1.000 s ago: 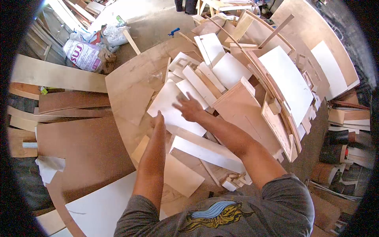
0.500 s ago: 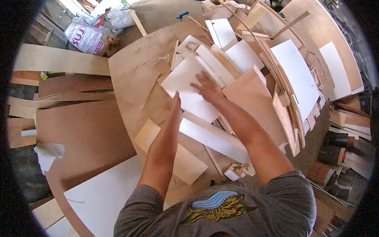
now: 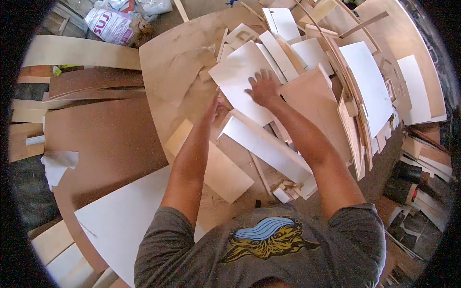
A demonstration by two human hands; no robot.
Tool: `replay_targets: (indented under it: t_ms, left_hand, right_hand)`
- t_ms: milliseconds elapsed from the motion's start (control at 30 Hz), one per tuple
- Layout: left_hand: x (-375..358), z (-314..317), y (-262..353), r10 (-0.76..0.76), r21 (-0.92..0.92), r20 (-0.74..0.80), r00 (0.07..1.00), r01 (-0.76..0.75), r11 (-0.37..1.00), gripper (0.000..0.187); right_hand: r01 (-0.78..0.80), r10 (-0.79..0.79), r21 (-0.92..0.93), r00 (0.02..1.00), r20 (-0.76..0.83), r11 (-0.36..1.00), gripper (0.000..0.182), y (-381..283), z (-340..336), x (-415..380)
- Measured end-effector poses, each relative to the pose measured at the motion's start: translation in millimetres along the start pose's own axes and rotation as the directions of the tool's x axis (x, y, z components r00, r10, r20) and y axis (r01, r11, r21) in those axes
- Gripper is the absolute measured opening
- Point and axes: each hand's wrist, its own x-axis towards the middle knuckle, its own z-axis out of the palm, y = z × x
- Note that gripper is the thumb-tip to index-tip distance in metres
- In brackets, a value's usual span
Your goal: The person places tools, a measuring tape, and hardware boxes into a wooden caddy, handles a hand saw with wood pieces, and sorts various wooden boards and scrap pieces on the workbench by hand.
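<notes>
Head-camera view: we look down on a cluttered workshop tabletop (image 3: 168, 62) heaped with cut boards. Just above the centre of the frame, our right hand (image 3: 263, 88) lies flat, fingers spread wide, on a large white panel (image 3: 242, 81) that rests tilted across the pile. Our left hand (image 3: 211, 109) stands edge-on at that panel's lower left edge, fingers straight and together; whether it grips the edge we cannot tell. Directly below the panel, a long white strip (image 3: 269, 149) runs diagonally toward the lower right, ending near a cluster of small wood offcuts (image 3: 288, 189). A pale plywood rectangle (image 3: 216, 168) lies under our left forearm. To the right of the right hand sits a bare plywood board (image 3: 314, 103), and beyond it a big white sheet (image 3: 370, 86). At the upper left of the frame, a printed sack (image 3: 110, 24) lies on the floor.
</notes>
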Motion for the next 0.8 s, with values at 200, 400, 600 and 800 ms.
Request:
replay_targets:
  t_ms: [200,400,600,800]
  left_hand:
    - [-105.3,-5.8,-12.6,0.069,0.224,-0.044,0.997,-0.058,0.973,0.081]
    - [-138.5,10.3,-61.7,0.271,0.436,-0.287,0.919,-0.127,0.891,0.062]
    - [-155.9,15.7,-53.0,0.312,0.222,-0.433,0.846,-0.235,0.946,0.06]
    - [-169.5,19.0,-52.3,0.522,0.457,-0.353,0.776,-0.344,0.82,0.06]
  right_hand:
    - [0.047,-0.116,0.277,0.965,0.237,0.96,0.054,-54.6,9.3,-116.4]
    - [-0.119,0.089,0.167,0.98,0.177,0.979,0.03,-53.2,43.0,-152.6]
    - [-0.269,0.226,0.245,0.955,0.191,0.932,0.027,-27.4,50.1,-228.2]
    - [-0.147,0.154,0.217,0.988,-0.015,0.965,0.015,-14.9,69.0,-256.9]
